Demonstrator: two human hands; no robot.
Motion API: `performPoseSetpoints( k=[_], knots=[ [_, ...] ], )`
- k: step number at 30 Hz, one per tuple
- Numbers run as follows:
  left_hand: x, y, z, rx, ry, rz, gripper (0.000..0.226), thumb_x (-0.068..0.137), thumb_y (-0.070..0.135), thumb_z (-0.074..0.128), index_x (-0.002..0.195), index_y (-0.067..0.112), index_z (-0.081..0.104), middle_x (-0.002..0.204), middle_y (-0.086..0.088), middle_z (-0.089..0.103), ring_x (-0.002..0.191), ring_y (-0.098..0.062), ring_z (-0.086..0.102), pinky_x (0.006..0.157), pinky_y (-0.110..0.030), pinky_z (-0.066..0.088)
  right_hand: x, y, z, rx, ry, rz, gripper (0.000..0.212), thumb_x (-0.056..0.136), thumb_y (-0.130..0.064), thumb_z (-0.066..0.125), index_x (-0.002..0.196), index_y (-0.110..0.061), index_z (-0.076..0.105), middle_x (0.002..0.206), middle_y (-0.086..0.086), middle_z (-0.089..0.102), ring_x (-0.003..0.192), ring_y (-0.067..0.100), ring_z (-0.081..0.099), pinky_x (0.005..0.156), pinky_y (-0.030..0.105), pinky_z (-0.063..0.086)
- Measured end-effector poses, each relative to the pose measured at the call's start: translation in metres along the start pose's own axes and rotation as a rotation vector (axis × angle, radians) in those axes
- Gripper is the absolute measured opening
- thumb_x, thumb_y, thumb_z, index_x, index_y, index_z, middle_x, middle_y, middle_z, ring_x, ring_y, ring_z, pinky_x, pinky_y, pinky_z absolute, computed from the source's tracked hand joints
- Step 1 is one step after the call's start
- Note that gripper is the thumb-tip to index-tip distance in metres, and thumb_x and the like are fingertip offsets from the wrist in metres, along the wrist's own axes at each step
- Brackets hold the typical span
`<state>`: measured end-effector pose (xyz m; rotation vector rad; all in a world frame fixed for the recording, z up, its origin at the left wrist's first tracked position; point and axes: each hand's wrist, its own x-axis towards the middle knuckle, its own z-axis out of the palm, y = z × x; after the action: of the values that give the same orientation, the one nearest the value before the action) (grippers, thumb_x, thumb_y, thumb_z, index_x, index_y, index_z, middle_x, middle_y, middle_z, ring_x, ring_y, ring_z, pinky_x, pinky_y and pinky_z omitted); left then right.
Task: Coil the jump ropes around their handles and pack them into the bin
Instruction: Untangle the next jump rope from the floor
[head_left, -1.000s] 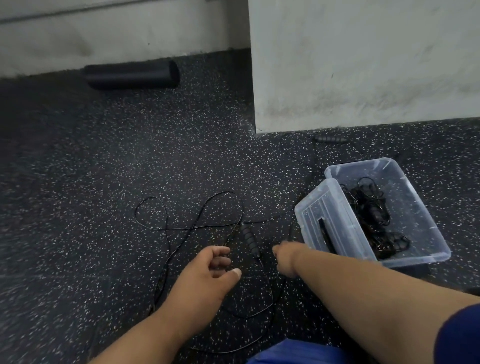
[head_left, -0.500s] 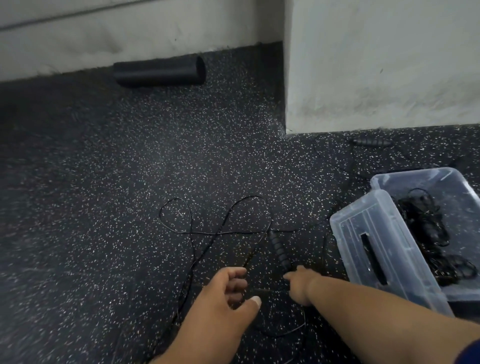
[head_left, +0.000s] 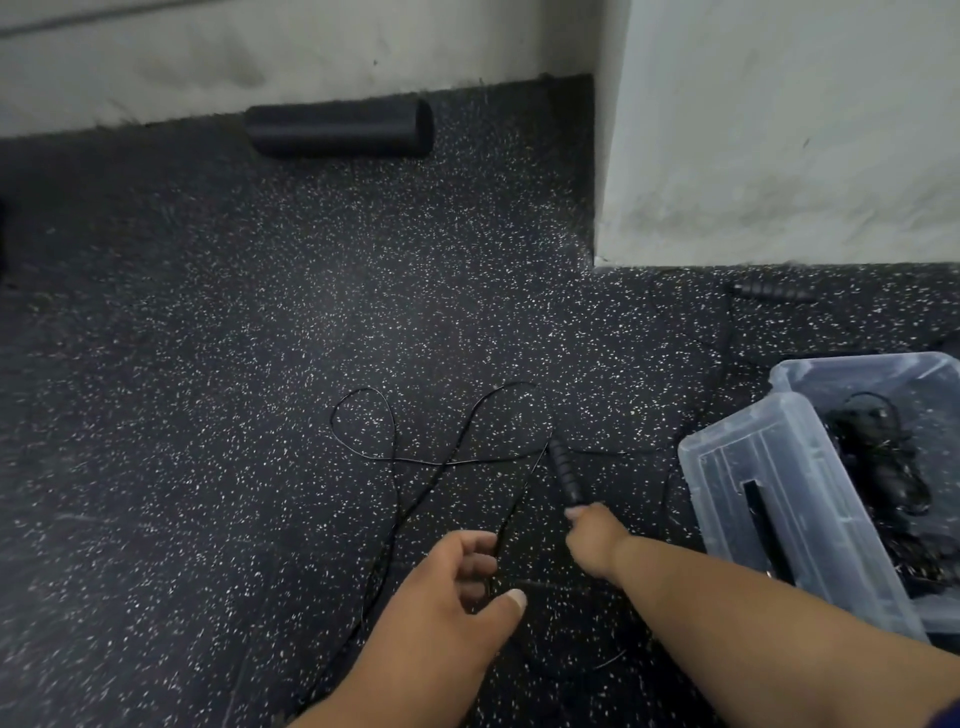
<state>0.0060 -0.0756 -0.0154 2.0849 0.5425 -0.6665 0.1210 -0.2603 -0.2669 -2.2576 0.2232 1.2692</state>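
Observation:
A thin black jump rope (head_left: 415, 462) lies in loose loops on the speckled floor. Its black ribbed handle (head_left: 562, 470) points toward me, and my right hand (head_left: 592, 538) pinches the handle's near end. My left hand (head_left: 457, 587) hovers just left of it with loosely curled fingers and the thumb held apart; the cord runs up against its fingertips. Another handle (head_left: 769, 292) lies by the wall base. On the right stands the clear plastic bin (head_left: 930, 371), with coiled black ropes (head_left: 883, 467) inside it.
The bin's clear lid (head_left: 779, 519) leans against the bin's near side. A black foam roller (head_left: 337, 127) lies along the far wall. A white wall corner (head_left: 753, 156) juts out at the upper right. Open floor spreads to the left.
My right hand has closed on the near end of the handle. My left hand has reached the cord. The view has shifted left, so the bin sits nearer the right edge.

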Motion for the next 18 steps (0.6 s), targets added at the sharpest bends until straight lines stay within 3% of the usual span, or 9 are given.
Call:
performPoseSetpoints(
  k=[2,5,8,11,14,18],
  knots=[
    [0.0,0.0,0.0,0.02,-0.006,0.015,0.043,0.09,0.047,0.076,0.125,0.053,0.052,0.121,0.031,0.061,0.11,0.011,0.06,0.104,-0.026,0.052,-0.011,-0.017,-0.015,0.319,0.059,-0.053,0.035,0.1,-0.009,0.054,0.132,-0.013,0.069,0.113,0.005,0.067,0.104,0.023,0.064,0.101,0.036,0.052],
    [-0.003,0.003,-0.001,0.049,-0.02,0.034,0.048,0.092,0.047,0.075,0.132,0.05,0.048,0.126,0.029,0.057,0.114,0.008,0.057,0.106,-0.024,0.049,-0.049,-0.051,-0.042,0.579,0.091,-0.108,0.032,0.1,-0.006,0.05,0.098,-0.019,0.08,0.085,0.003,0.066,0.069,0.014,0.055,0.066,0.03,0.053],
    [-0.006,0.002,-0.002,0.076,-0.011,0.049,0.058,0.092,0.051,0.073,0.142,0.046,0.044,0.135,0.027,0.051,0.12,0.004,0.054,0.107,-0.025,0.046,-0.099,-0.086,-0.068,0.746,0.061,-0.186,0.037,0.097,-0.002,0.045,0.098,-0.014,0.08,0.075,0.005,0.057,0.055,0.011,0.042,0.045,0.024,0.035],
    [-0.015,0.002,-0.001,0.11,0.011,0.076,0.077,0.089,0.052,0.074,0.154,0.039,0.036,0.151,0.018,0.046,0.124,-0.002,0.051,0.111,-0.026,0.041,-0.155,-0.117,-0.092,0.973,-0.012,-0.218,0.037,0.095,0.001,0.043,0.107,-0.007,0.077,0.066,-0.002,0.045,0.05,0.007,0.034,0.039,0.019,0.027],
    [-0.028,0.006,0.004,0.116,-0.003,0.094,0.097,0.087,0.052,0.075,0.165,0.034,0.021,0.166,0.007,0.032,0.145,-0.015,0.041,0.12,-0.033,0.034,-0.219,-0.145,-0.107,1.113,-0.098,-0.291,0.037,0.097,-0.002,0.041,0.112,-0.006,0.074,0.063,-0.004,0.044,0.049,0.006,0.034,0.038,0.016,0.03],
    [-0.041,0.017,0.015,0.077,0.003,0.153,0.098,0.089,0.053,0.071,0.166,0.04,0.011,0.172,0.004,0.019,0.155,-0.02,0.026,0.126,-0.041,0.026,-0.294,-0.166,-0.112,1.177,-0.174,-0.433,0.038,0.097,-0.005,0.04,0.117,-0.006,0.073,0.066,-0.002,0.051,0.051,0.006,0.041,0.041,0.017,0.036]
  ],
)
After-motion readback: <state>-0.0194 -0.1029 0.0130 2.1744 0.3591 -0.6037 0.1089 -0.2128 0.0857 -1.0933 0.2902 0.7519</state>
